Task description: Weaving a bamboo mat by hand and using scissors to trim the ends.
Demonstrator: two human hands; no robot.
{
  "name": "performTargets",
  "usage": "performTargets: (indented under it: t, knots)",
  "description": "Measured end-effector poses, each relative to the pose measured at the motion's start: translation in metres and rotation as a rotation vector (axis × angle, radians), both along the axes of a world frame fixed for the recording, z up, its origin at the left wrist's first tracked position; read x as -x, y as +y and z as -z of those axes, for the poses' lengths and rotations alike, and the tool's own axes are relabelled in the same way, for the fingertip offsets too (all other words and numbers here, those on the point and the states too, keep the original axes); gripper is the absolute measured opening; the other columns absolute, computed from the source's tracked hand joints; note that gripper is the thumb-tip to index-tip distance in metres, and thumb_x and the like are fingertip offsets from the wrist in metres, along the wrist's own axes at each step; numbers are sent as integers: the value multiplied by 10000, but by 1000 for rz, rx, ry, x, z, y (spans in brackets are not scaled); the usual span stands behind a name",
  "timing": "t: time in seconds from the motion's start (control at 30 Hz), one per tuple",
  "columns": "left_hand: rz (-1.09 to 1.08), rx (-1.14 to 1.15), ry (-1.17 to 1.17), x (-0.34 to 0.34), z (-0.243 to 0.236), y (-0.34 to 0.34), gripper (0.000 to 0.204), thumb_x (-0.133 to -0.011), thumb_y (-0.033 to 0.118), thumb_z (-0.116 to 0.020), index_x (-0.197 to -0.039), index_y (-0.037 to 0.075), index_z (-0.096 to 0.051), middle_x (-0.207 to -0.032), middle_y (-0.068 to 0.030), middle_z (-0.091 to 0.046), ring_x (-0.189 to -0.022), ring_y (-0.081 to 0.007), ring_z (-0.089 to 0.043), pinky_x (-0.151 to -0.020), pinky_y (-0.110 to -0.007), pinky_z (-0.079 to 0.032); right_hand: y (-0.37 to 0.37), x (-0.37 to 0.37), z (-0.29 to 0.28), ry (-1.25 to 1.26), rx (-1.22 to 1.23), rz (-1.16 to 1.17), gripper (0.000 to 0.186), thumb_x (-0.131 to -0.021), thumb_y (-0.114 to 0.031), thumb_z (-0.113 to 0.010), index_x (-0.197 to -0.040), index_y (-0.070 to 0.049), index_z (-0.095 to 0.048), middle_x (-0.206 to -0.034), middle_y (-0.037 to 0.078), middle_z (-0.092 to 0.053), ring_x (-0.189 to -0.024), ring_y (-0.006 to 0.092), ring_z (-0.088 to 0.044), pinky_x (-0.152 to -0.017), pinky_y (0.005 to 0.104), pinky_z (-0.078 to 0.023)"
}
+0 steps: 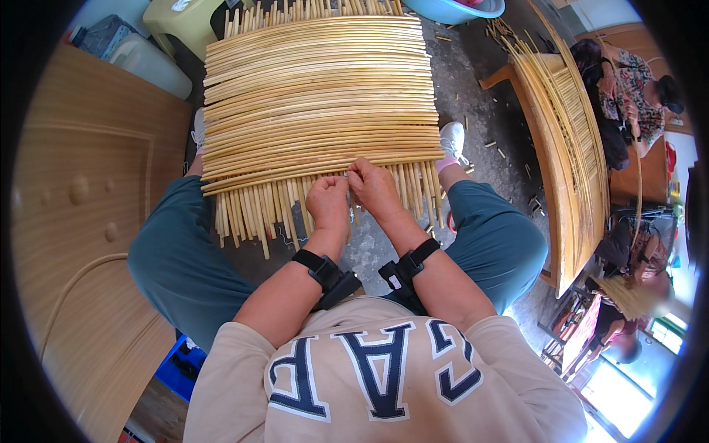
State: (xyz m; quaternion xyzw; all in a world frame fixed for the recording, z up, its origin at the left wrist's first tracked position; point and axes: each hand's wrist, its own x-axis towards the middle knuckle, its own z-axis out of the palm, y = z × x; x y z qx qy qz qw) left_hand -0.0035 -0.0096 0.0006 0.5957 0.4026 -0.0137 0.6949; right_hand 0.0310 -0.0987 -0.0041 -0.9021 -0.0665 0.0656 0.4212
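Note:
A wide mat-like layer of pale yellow canes (317, 96) lies crosswise between my legs. Beneath it, more canes (255, 214) run lengthwise, and their ends stick out toward me and at the far side. My left hand (329, 203) is closed in a pinch at the near edge of the layer. Right beside it, my right hand (374, 190) is also closed, its fingertips against the nearest crosswise canes. The fingertips of both hands almost meet. Whatever lies between them is too small or hidden to make out. A black band is on each wrist.
To the right stands a wooden bench (546, 177) loaded with long thin canes. Co-workers sit beyond it, one person (628, 96) handling a cane. Short cane offcuts (491, 144) litter the floor. A wooden panel (88, 184) stands at left, and a blue basin (461, 7) at the far side.

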Motion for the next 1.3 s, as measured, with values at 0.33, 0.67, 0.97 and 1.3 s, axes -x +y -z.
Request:
performTargets:
  t: [0.33, 0.67, 0.97, 1.3]
  knots:
    - [-44, 244, 45, -1, -8, 3, 110, -828, 116, -570, -787, 22, -608, -504, 26, -435, -378, -64, -365, -351, -222, -273, -2, 0, -3, 11, 63, -53, 110, -783, -131, -580, -803, -22, -588, -618, 125, -607, -487, 225, -588, -487, 328, -465]
    - [-73, 332, 64, -6, -16, 5, 102, -823, 101, -568, -775, 20, -608, -486, 18, -431, -360, -75, -354, -340, -225, -257, -2, 0, 0, 70, 51, -69, 108, -779, -110, -583, -775, -3, -571, -584, 113, -591, -450, 188, -575, -434, 311, -462]
    - [-141, 455, 146, -14, -20, 7, 120, -776, 80, -598, -664, 60, -560, -467, 20, -411, -363, -85, -348, -346, -235, -246, -1, 0, -2, 173, -49, -28, 95, -781, -74, -559, -773, 20, -561, -567, 102, -580, -432, 157, -566, -398, 283, -455]
    - [-219, 522, 158, -20, -13, 8, 95, -743, -1, -607, -667, 18, -553, -509, -10, -457, -374, -96, -379, -339, -245, -265, 0, 0, -2, 74, 67, -7, 107, -763, -119, -578, -773, -12, -585, -575, 148, -591, -478, 243, -594, -483, 348, -478]
